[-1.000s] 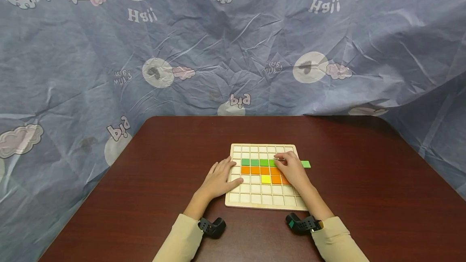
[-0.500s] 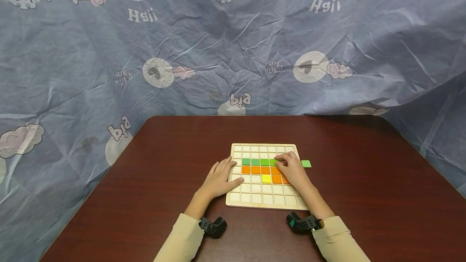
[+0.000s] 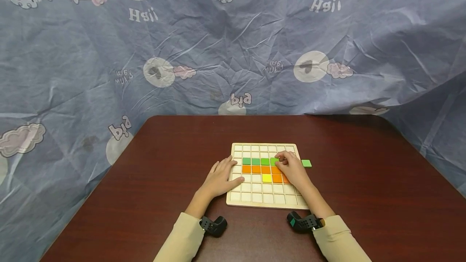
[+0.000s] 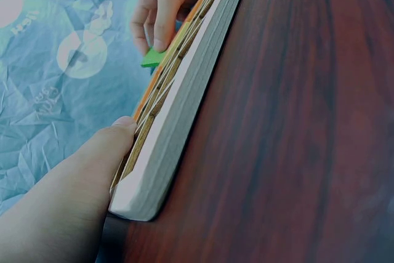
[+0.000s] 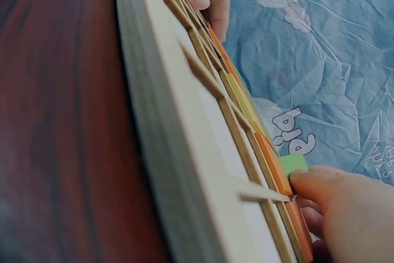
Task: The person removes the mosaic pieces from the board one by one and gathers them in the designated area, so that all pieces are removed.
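Note:
A wooden grid board (image 3: pixel 267 204) lies on the table with coloured square tiles in some of its cells. My right hand (image 3: pixel 292 170) pinches a light green tile (image 4: pixel 153 58) between thumb and fingers. That green tile (image 5: pixel 293 164) stands tilted above the orange tiles in the right wrist view. Left of it in the same row sit a green tile (image 3: pixel 265 161) and two darker green ones (image 3: pixel 251 161). Orange tiles (image 3: pixel 256 169) and a yellow tile (image 3: pixel 267 178) fill cells nearer the front. My left hand (image 3: pixel 218 178) rests on the board's left edge, fingers extended, thumb apart.
Another light green tile (image 3: pixel 307 163) lies beside the board's right edge. The dark red-brown table (image 3: pixel 174 153) extends around the board. A grey-blue printed cloth (image 3: pixel 204 51) hangs behind it. A black band (image 3: pixel 303 222) sits on each wrist.
The green tile at my right fingertips now looks slightly raised from its cell. My left hand keeps its place on the board, and the other tiles stay put.

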`<state>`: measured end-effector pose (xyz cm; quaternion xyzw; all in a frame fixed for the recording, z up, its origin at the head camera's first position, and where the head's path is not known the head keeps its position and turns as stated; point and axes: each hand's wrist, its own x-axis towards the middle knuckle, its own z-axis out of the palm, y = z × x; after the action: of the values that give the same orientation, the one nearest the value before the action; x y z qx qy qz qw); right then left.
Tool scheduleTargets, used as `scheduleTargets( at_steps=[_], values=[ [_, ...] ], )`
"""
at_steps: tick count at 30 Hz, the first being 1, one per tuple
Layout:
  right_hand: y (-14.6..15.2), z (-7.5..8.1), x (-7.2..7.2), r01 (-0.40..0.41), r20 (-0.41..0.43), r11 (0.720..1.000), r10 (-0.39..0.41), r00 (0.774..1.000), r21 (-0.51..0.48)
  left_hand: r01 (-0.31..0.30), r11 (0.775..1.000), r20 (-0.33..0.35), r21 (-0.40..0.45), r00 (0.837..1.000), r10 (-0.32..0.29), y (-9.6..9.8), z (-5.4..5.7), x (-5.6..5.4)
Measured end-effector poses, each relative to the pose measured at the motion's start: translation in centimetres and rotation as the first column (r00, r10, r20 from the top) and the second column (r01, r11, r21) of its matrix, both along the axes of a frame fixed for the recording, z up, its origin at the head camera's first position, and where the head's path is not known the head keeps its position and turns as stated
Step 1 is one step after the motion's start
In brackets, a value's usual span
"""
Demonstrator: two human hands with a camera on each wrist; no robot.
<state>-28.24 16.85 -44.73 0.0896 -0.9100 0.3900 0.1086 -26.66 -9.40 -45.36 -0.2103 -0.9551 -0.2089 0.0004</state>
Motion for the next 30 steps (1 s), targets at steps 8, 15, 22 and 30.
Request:
scheduleTargets(
  at_steps=[8, 15, 22, 30],
  values=[
    [0.1, 0.3, 0.1, -0.011, 0.033, 0.999, 0.013, 0.999, -0.053, 0.000, 1.000, 0.003, 0.008, 1.000, 0.000, 0.0, -0.1, 0.0],
    [0.7, 0.5, 0.0, -0.025, 0.058, 0.995, 0.031, 0.998, -0.096, 0.001, 1.000, -0.007, 0.014, 1.000, -0.001, 0.0, 0.1, 0.1],
    [1.8, 0.9, 0.1, -0.097, 0.064, 0.983, 0.109, 0.992, -0.159, -0.001, 1.000, -0.004, 0.012, 1.000, 0.001, -0.1, 0.0, 0.1],
    [4.0, 0.7, 0.1, -0.057, 0.010, 0.989, 0.059, 0.998, -0.140, 0.001, 1.000, 0.001, 0.007, 1.000, -0.001, -0.1, -0.1, 0.0]
  ],
)
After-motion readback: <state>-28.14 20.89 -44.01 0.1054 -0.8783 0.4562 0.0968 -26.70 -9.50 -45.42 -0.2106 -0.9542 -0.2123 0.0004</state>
